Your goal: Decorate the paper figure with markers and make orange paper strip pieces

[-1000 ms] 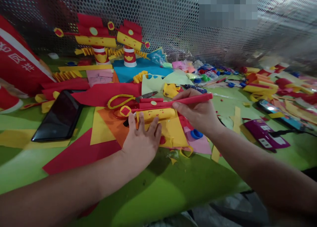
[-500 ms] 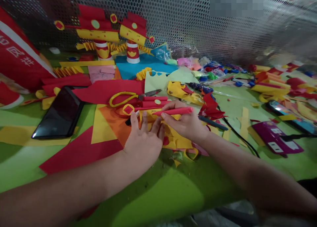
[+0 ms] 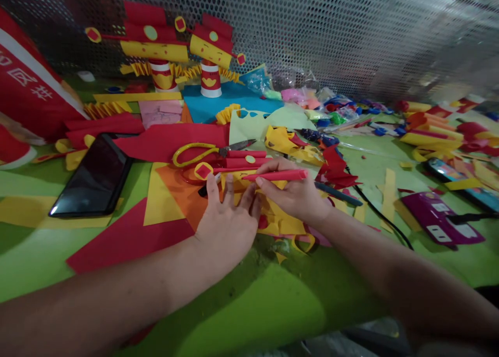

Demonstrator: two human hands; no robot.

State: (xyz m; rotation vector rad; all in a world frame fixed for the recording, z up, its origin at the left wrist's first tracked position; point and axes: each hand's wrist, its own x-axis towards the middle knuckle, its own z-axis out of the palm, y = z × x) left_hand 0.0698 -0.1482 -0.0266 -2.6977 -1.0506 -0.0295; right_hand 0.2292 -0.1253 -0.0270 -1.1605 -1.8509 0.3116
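Note:
My right hand (image 3: pixel 292 190) is closed round a red pen (image 3: pixel 283 175), its tip pointing left at a yellow paper face (image 3: pixel 231 179) with drawn features. Above the face sits a red paper hat (image 3: pixel 237 162) with a pale oval, and a yellow disc with a red diamond (image 3: pixel 203 171) is at its left end. My left hand (image 3: pixel 230 222) lies palm down with fingers spread, its fingertips on the lower edge of the face. Yellow-handled scissors (image 3: pixel 195 154) rest just behind, on red paper (image 3: pixel 163 141).
Two finished-looking paper figures (image 3: pixel 161 76) (image 3: pixel 210 79) stand at the back before a perforated metal panel (image 3: pixel 296 29). A black phone (image 3: pixel 93 180) lies left, a purple device (image 3: pixel 440 219) right. Paper scraps, plastic bags and a black cable (image 3: pixel 384 219) lie around.
The view has shifted slightly, so things on the right appear a little further right. Both hands keep nearly the same pose, with the pen still in my right hand.

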